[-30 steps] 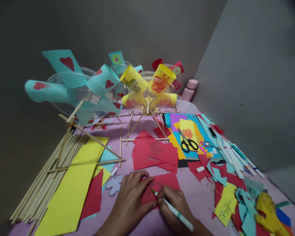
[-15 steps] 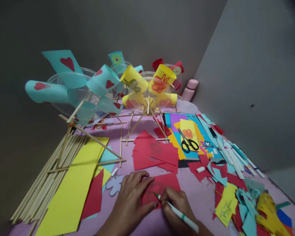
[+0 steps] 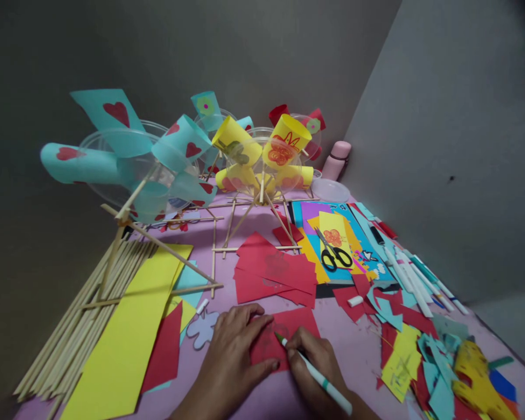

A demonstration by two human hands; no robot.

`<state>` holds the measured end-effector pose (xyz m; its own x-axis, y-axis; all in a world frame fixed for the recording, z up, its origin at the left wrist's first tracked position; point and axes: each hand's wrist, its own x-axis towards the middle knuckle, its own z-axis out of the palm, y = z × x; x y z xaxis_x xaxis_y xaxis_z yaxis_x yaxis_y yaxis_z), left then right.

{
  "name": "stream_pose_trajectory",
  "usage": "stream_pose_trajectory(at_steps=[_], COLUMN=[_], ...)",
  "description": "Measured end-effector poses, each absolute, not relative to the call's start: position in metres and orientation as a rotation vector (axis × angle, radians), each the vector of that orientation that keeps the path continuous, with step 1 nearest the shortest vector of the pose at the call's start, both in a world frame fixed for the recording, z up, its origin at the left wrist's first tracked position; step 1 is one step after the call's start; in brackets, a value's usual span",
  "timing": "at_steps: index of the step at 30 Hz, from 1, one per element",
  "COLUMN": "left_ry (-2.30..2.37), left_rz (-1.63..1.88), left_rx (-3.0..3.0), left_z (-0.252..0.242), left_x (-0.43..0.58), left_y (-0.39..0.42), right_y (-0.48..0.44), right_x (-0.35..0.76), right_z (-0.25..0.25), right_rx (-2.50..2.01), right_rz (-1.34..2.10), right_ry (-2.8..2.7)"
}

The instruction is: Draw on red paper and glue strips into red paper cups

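Observation:
My right hand [image 3: 317, 361] grips a white felt-tip marker [image 3: 321, 379] with a green tip and a green band. Its tip meets a red paper piece [image 3: 300, 321] that bears a dark, faint drawing. My left hand [image 3: 238, 350] lies flat with fingers spread over the left part of that paper, holding it against the pink tabletop. Left of this hand sits a pale lilac flower-shaped cutout [image 3: 202, 329], with a small white marker cap [image 3: 202, 306] by it. Just beyond both hands is a stack of red paper pieces [image 3: 275, 271], the top one carrying a similar drawing.
Paper-and-stick pinwheels [image 3: 262, 157] stand at the back. Wooden sticks [image 3: 83, 315] and yellow paper strips [image 3: 126, 332] lie left. Black-handled scissors [image 3: 332, 254] rest on coloured paper to the right, near several markers [image 3: 413, 280], paper scraps [image 3: 398, 361] and a pink bottle [image 3: 336, 160].
The marker tip has shifted slightly up and along the drawing on the red paper. My left hand stays in place. The whole view has slid a little sideways.

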<state>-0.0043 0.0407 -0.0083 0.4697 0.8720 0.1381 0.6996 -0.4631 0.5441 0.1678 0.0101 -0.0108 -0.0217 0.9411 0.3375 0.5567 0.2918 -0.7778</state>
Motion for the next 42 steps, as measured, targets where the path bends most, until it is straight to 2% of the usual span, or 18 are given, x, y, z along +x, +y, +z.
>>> stream_pose_trajectory(at_steps=[11, 27, 42], left_ry=[1.309, 1.324, 1.320], left_rz=[0.572, 0.547, 0.547], left_rx=[2.312, 2.314, 2.316], left_z=[-0.008, -0.008, -0.007], left_x=[-0.004, -0.004, -0.003], left_y=[0.041, 0.041, 0.042], right_y=[0.011, 0.006, 0.004], right_x=[0.167, 0.174, 0.174], right_z=[-0.018, -0.024, -0.027], right_rx=[-1.391, -1.448, -1.423], right_rz=[0.413, 0.569, 0.568], right_ry=[-1.808, -1.757, -1.767])
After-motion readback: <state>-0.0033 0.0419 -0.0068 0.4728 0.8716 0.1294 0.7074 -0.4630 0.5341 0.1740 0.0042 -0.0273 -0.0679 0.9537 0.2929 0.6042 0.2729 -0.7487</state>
